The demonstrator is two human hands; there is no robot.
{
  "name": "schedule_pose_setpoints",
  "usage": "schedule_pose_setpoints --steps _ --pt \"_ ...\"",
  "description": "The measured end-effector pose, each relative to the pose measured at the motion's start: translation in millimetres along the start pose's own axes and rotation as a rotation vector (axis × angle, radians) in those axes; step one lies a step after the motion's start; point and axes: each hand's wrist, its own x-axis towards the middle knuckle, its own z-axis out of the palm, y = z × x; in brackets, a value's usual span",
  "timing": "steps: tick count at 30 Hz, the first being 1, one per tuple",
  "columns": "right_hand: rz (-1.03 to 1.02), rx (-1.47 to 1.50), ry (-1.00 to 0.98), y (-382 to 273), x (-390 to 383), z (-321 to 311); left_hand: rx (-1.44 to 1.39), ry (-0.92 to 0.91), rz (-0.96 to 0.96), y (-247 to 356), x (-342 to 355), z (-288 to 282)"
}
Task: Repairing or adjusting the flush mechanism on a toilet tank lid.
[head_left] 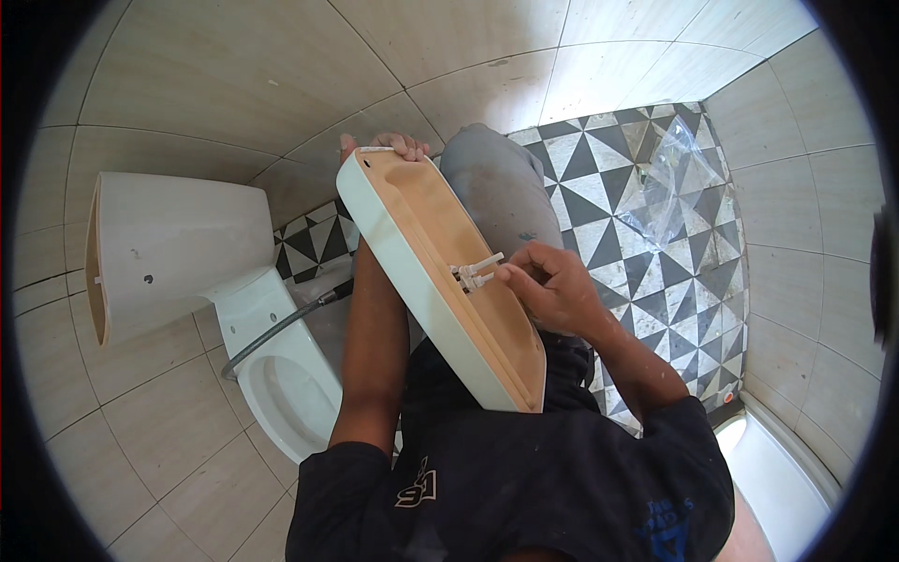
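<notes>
A long white ceramic cistern lid (393, 272) rests tilted on my lap, its unglazed tan underside (506, 337) up. My left hand (393, 146) grips its far end, fingers curled over the rim, the forearm running under it. White plastic fittings (467, 273) with two short stems sit at the middle of the underside. My right hand (548, 286) is closed at these stems, thumb and forefinger pinched on one.
A white toilet (290, 403) stands at the left, its open cistern (178, 253) behind, a braided hose (272, 332) across the bowl. Tiled walls (356, 47) surround me. A clear plastic bag (670, 187) lies on the patterned floor (637, 318). A white fixture (787, 478) is at lower right.
</notes>
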Motion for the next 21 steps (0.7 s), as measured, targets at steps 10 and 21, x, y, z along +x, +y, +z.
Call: schedule_pose_setpoints --steps 10,21 --pt "0.029 0.019 -0.010 3.7 3.5 -0.9 0.011 0.009 -0.023 -0.8 5.4 -7.0" --pt "0.010 0.004 0.018 -5.0 9.6 -3.6 0.019 0.020 -0.001 -2.7 3.6 -3.4"
